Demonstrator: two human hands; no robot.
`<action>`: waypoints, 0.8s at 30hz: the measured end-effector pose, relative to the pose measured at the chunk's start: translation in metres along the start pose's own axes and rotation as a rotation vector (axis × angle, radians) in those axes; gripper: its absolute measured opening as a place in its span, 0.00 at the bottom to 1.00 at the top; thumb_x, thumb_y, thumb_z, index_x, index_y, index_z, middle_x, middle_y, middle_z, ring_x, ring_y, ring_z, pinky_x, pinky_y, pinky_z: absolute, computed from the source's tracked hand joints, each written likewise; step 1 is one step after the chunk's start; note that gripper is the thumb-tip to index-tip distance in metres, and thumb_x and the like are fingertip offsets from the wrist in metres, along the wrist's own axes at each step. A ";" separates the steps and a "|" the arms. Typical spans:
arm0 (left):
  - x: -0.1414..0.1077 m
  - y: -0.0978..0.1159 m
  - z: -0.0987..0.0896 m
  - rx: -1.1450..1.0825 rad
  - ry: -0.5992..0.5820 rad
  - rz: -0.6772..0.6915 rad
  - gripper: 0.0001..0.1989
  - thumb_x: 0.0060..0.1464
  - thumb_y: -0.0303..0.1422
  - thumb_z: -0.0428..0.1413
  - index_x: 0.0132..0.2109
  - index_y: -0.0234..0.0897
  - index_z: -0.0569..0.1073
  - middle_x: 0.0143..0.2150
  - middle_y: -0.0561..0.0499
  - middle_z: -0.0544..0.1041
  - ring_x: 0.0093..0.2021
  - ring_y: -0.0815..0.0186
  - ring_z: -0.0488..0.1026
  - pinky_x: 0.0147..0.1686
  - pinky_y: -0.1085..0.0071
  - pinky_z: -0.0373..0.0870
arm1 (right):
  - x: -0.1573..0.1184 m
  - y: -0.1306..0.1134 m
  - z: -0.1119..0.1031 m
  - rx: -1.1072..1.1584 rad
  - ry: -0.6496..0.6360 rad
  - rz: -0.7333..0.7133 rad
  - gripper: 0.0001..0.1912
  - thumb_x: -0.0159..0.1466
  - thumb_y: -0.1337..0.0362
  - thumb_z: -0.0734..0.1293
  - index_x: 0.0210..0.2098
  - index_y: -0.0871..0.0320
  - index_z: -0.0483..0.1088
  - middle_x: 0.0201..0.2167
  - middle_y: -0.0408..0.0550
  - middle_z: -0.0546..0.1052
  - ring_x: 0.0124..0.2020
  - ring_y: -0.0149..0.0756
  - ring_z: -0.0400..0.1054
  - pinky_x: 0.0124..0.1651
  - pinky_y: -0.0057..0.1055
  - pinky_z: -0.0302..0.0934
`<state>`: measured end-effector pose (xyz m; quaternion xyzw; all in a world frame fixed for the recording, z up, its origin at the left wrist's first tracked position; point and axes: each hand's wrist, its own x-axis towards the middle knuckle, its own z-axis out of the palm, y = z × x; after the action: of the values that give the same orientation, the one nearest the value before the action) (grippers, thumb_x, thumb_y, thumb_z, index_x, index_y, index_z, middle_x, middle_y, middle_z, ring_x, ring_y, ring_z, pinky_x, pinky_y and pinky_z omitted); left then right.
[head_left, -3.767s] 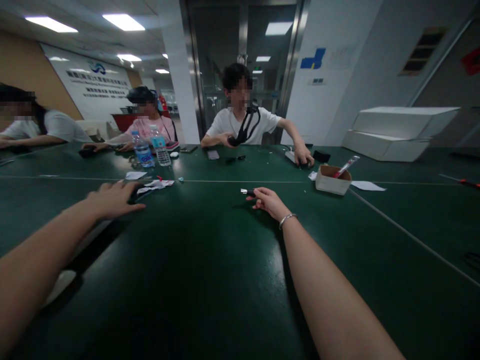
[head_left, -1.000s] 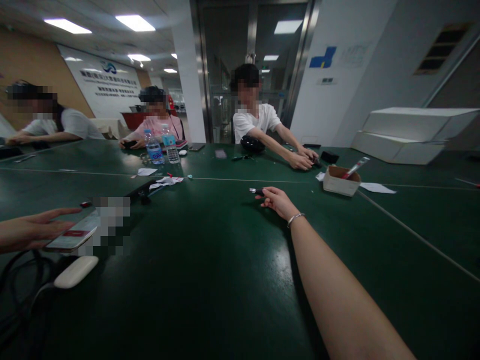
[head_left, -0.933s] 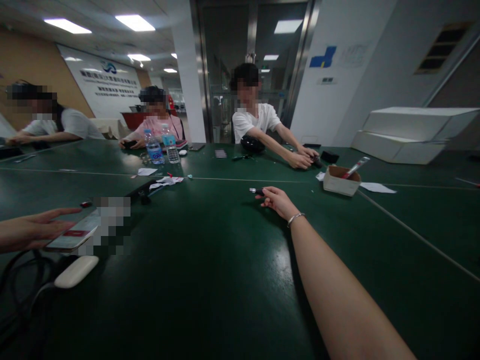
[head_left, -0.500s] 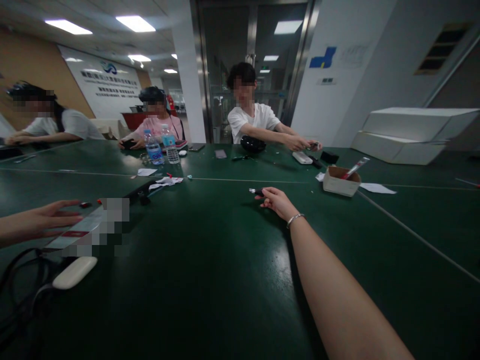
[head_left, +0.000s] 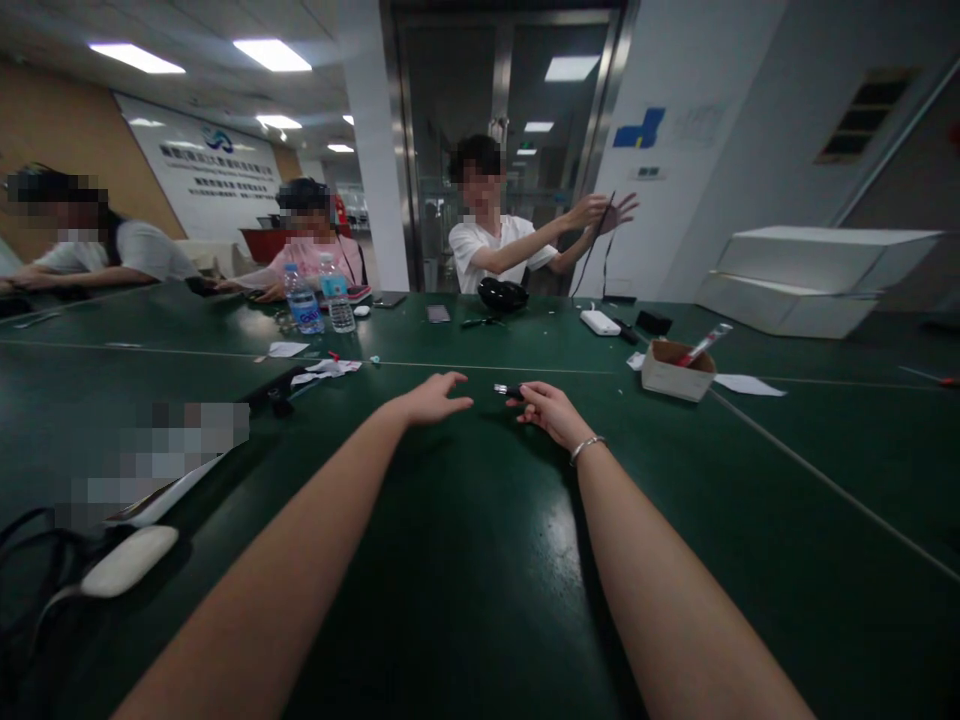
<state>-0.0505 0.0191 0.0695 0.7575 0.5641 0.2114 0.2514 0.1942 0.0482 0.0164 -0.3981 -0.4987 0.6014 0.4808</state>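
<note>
Over the middle of the dark green table, my right hand pinches a small black USB stick between thumb and fingers. Its silver metal end points left. My left hand hovers just left of that metal end, with a small gap between them. Its thumb and fingers are apart and I see nothing in them.
At the left lie a blurred-out flat pack, a white computer mouse and black cables. Two water bottles stand farther back. A small carton sits at the right. Across the table, a person holds up a black cord.
My left hand has come from the pack at the left to beside the USB stick. My right hand stays nearly in place. The person opposite has raised both hands with a cord.
</note>
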 end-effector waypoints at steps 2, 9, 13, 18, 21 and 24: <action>0.020 0.017 0.029 -0.148 -0.125 -0.040 0.33 0.52 0.48 0.55 0.60 0.36 0.64 0.58 0.38 0.70 0.55 0.55 0.69 0.51 0.64 0.66 | 0.001 0.001 0.000 0.020 -0.005 -0.006 0.03 0.65 0.68 0.65 0.38 0.61 0.68 0.28 0.48 0.80 0.15 0.21 0.62 0.29 0.24 0.72; 0.053 0.032 0.080 -0.586 0.040 -0.174 0.19 0.62 0.46 0.46 0.48 0.35 0.69 0.46 0.42 0.77 0.37 0.66 0.73 0.30 0.74 0.66 | 0.008 0.006 -0.003 0.028 0.012 -0.013 0.05 0.62 0.65 0.69 0.36 0.59 0.69 0.23 0.42 0.75 0.15 0.22 0.62 0.27 0.25 0.72; 0.052 0.019 0.097 -0.622 0.233 -0.072 0.14 0.62 0.41 0.48 0.42 0.35 0.72 0.38 0.46 0.77 0.31 0.69 0.72 0.28 0.75 0.66 | 0.007 0.006 -0.001 0.001 0.016 -0.023 0.07 0.61 0.65 0.71 0.36 0.60 0.70 0.23 0.43 0.75 0.15 0.22 0.62 0.26 0.25 0.71; 0.047 0.010 0.104 -0.672 0.327 0.044 0.08 0.58 0.33 0.53 0.43 0.35 0.72 0.33 0.50 0.75 0.29 0.72 0.72 0.28 0.77 0.67 | 0.004 0.005 0.001 -0.025 0.017 -0.030 0.06 0.61 0.65 0.70 0.35 0.60 0.70 0.24 0.45 0.77 0.14 0.22 0.61 0.26 0.25 0.71; 0.046 0.010 0.104 -0.684 0.337 0.080 0.08 0.57 0.31 0.54 0.44 0.35 0.71 0.33 0.51 0.73 0.29 0.72 0.72 0.28 0.77 0.68 | 0.004 0.005 0.002 -0.028 0.015 -0.041 0.05 0.63 0.65 0.69 0.34 0.61 0.70 0.23 0.45 0.77 0.14 0.22 0.61 0.26 0.25 0.70; 0.047 0.010 0.104 -0.697 0.333 0.107 0.08 0.56 0.28 0.54 0.44 0.36 0.71 0.35 0.51 0.73 0.30 0.72 0.72 0.28 0.77 0.69 | 0.004 0.005 0.002 -0.048 0.014 -0.043 0.08 0.63 0.63 0.69 0.32 0.61 0.69 0.23 0.47 0.78 0.14 0.22 0.62 0.24 0.24 0.69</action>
<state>0.0323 0.0470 -0.0045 0.6104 0.4511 0.5232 0.3875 0.1906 0.0515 0.0120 -0.4030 -0.5180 0.5760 0.4874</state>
